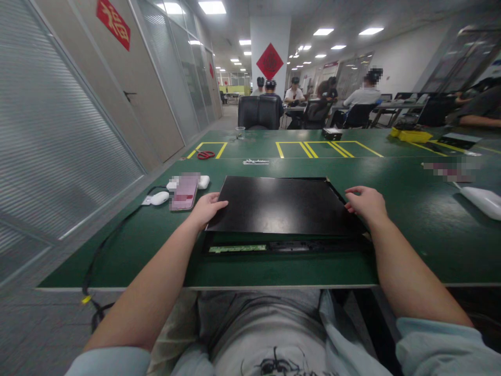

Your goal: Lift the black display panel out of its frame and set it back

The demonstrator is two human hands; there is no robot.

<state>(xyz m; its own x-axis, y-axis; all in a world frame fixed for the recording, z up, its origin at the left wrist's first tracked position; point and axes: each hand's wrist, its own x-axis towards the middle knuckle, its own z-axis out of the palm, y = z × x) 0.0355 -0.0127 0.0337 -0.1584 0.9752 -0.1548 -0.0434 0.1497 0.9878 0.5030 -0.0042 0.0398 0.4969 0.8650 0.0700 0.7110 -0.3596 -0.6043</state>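
Observation:
A flat black panel (279,204) lies on the green table (410,230) in front of me, its near edge raised a little. Under that edge a narrow green circuit strip (237,249) and a black frame (313,246) show. My left hand (205,207) grips the panel's left edge, thumb on top and fingers curled beneath. My right hand (366,203) holds the right edge, fingers bent over the rim.
A pink phone (185,192), a white earbud case (203,181) and a white mouse (159,198) with a black cable lie left of the panel. Red scissors (205,154) and a yellow tray (415,136) sit farther back. Several people sit at distant tables.

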